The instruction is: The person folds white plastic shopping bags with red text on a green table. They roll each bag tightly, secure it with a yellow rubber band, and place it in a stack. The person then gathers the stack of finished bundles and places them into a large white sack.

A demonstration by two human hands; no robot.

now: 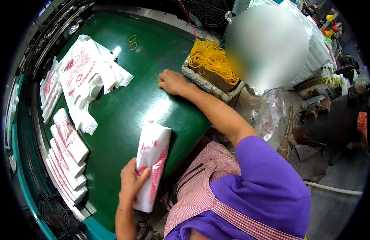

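My left hand grips a rolled bundle of white plastic bags with red print, near the front edge of the green table. Its thumb lies across the bundle's side. Over the table, left of a box of yellow rubber bands, is my right hand with its fingers curled in. Whatever those fingers may hold is hidden. The bundle and my right hand are apart.
Loose white bags lie spread at the table's far left. Several folded bundles overlap in a row along the left edge. Two loose rubber bands rest on the far part. The worn band box borders the right side.
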